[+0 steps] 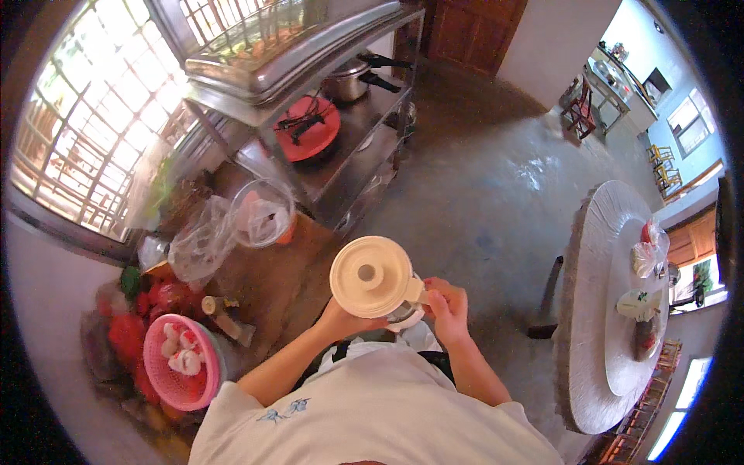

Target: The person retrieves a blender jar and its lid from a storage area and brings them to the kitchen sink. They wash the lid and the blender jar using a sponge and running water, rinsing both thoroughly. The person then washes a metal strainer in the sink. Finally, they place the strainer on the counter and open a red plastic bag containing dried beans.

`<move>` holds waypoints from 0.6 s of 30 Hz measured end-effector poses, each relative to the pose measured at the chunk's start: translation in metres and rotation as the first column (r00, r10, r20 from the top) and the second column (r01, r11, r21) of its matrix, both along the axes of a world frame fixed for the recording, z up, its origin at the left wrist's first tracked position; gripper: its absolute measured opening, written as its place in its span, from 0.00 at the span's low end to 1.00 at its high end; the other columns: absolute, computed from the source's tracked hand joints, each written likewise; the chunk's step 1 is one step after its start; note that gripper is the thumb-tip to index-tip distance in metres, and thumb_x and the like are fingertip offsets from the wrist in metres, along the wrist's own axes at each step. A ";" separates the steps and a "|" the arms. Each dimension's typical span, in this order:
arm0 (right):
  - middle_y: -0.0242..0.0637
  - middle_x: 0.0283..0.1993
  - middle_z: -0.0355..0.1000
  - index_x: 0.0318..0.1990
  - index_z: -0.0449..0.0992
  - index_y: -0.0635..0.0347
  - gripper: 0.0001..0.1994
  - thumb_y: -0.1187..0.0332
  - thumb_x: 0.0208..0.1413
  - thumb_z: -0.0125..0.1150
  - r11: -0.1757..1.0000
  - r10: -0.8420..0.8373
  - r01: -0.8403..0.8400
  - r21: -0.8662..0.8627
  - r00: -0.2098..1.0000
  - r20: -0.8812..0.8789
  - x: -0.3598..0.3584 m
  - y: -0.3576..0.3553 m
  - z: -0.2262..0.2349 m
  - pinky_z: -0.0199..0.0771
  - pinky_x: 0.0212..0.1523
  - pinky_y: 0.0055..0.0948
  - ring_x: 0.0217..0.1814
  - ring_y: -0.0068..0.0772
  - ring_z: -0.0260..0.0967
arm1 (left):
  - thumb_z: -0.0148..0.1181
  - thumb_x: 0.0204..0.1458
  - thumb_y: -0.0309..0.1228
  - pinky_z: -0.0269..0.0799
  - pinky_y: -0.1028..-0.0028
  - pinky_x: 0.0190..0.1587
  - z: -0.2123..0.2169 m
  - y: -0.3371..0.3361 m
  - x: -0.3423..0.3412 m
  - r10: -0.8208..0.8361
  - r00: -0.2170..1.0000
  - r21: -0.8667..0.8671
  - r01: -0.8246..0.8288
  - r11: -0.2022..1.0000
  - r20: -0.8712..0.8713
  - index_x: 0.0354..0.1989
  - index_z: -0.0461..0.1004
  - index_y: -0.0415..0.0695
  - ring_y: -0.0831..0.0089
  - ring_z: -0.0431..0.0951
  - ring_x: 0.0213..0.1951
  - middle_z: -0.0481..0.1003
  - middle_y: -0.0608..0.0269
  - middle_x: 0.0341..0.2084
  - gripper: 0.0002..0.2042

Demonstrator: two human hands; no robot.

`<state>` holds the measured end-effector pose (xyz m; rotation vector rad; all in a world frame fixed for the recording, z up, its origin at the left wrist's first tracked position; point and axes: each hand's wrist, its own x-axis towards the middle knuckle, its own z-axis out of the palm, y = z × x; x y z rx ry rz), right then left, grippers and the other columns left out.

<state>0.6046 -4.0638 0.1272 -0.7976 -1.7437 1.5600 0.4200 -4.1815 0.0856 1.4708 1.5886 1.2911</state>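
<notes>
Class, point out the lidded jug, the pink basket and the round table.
Lidded jug (370,273), head view: on its cream lid.
Pink basket (184,390), head view: on its wall.
Round table (586,325), head view: on its covered top.

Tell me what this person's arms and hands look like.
The left hand and right hand are bare, with no gloves visible. The forearms are uncovered below a pale, short-sleeved shirt bearing a small blue motif.
</notes>
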 end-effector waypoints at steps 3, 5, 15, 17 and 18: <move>0.33 0.14 0.61 0.16 0.66 0.64 0.18 0.62 0.53 0.54 0.995 -0.097 0.098 -0.001 0.993 -0.066 0.039 0.055 -0.003 0.64 0.42 0.34 0.21 0.31 0.57 | 0.76 0.30 0.31 0.64 0.67 0.57 0.001 0.069 0.031 -0.054 0.999 0.025 0.054 0.998 -0.008 0.47 0.74 0.46 0.64 0.72 0.51 0.74 0.61 0.46 0.29; 0.30 0.13 0.59 0.15 0.65 0.62 0.22 0.56 0.54 0.53 0.990 -0.141 0.142 -0.001 0.984 -0.107 0.069 0.094 -0.004 0.64 0.51 0.37 0.21 0.28 0.56 | 0.76 0.31 0.32 0.64 0.67 0.56 0.005 0.119 0.054 -0.097 0.995 -0.003 0.097 0.995 0.004 0.48 0.73 0.46 0.65 0.72 0.51 0.74 0.61 0.46 0.29; 0.29 0.21 0.64 0.31 0.75 0.69 0.30 0.42 0.56 0.49 0.931 -0.362 0.366 -0.008 0.918 -0.159 0.167 0.283 -0.002 0.45 0.17 0.19 0.16 0.15 0.52 | 0.78 0.28 0.39 0.61 0.66 0.60 0.015 0.344 0.148 -0.135 0.981 0.037 0.142 0.989 -0.140 0.61 0.57 0.45 0.60 0.65 0.57 0.64 0.54 0.56 0.48; 0.28 0.21 0.64 0.29 0.73 0.67 0.30 0.41 0.55 0.50 0.917 -0.397 0.397 -0.027 0.910 -0.120 0.172 0.330 0.001 0.47 0.16 0.18 0.18 0.14 0.53 | 0.79 0.25 0.41 0.59 0.65 0.61 -0.008 0.391 0.152 -0.117 0.983 -0.007 0.118 0.993 -0.143 0.62 0.52 0.44 0.58 0.63 0.58 0.61 0.51 0.58 0.52; 0.27 0.21 0.64 0.28 0.73 0.66 0.30 0.40 0.54 0.51 0.912 -0.410 0.407 -0.044 0.907 -0.098 0.175 0.361 -0.004 0.48 0.15 0.18 0.18 0.13 0.54 | 0.79 0.24 0.42 0.58 0.65 0.61 -0.018 0.425 0.151 -0.130 0.983 -0.038 0.126 0.991 -0.126 0.63 0.50 0.43 0.58 0.62 0.59 0.60 0.50 0.58 0.55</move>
